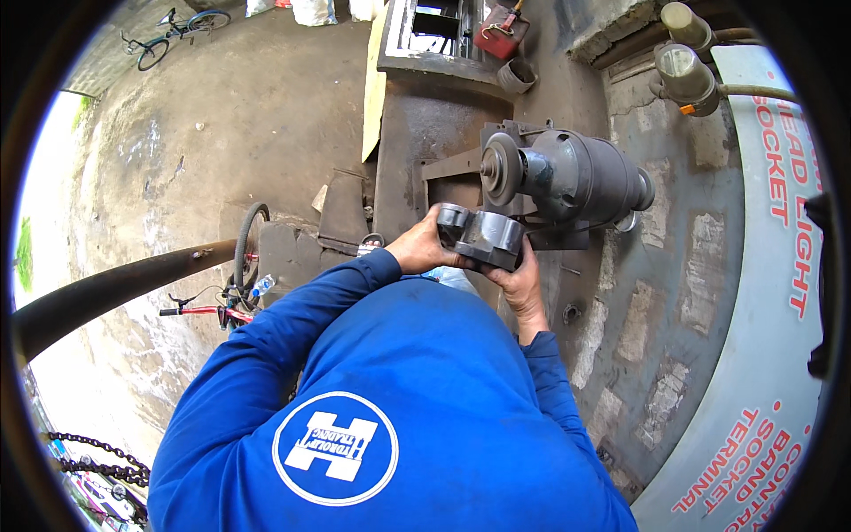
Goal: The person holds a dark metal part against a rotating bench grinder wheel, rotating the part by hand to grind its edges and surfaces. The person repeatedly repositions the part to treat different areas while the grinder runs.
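Note:
My left hand (420,245) and my right hand (521,282) hold a grey metal machine part (489,238) between them, in front of my chest. It has two rounded, shiny sections, a smaller one at the left and a larger one at the right. The left fingers wrap its left end, and the right fingers grip its right end from below. Just beyond the part is a motor-driven bench grinder (585,177), with a round wheel (503,168) on its left side. The part looks close to the wheel but apart from it.
A dark metal stand (452,167) carries the grinder. Beyond are a red container (502,34) and a grey bucket (517,76). A block wall (634,319) and a lettered signboard (753,372) flank my right. At left are a rusty pole (133,288) and a red bicycle (232,312).

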Tool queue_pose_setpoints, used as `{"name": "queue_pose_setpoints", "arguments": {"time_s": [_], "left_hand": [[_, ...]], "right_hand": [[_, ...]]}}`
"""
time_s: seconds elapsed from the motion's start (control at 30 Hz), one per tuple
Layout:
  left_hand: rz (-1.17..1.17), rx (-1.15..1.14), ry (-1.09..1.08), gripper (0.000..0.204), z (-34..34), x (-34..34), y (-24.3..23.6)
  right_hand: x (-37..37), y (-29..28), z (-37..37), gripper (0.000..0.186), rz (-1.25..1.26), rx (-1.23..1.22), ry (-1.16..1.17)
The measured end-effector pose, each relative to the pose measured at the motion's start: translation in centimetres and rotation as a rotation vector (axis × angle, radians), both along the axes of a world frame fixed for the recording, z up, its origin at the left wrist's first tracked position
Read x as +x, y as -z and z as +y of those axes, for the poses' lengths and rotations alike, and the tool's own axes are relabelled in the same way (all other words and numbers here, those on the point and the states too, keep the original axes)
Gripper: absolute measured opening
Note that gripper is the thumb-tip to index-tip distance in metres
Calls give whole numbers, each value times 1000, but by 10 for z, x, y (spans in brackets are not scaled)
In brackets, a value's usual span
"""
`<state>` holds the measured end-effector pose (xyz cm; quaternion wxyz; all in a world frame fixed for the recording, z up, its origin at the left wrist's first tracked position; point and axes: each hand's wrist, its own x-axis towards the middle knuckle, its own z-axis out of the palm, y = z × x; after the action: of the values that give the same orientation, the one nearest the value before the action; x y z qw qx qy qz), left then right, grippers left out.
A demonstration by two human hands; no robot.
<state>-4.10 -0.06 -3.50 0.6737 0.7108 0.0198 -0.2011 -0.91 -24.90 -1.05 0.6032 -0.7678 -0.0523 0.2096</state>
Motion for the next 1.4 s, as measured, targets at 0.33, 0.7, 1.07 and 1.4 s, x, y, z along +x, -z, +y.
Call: {"name": "queue_pose_setpoints", "arguments": {"time_s": [0.33,0.7,1.07,1.4], "left_hand": [[504,-561,75,98,-22,-18,40],[445,-963,121,90,-45,1,36],[129,-718,-120,77,-63,16,1],[268,-831,-111,60,-42,23,6]], "right_hand": [[-72,1,17,100,19,-215,227],[-73,-10,-22,70,39,-32,294],[-22,16,0,38,446,485,392],[-18,1,42,37,296,451,471]]}}
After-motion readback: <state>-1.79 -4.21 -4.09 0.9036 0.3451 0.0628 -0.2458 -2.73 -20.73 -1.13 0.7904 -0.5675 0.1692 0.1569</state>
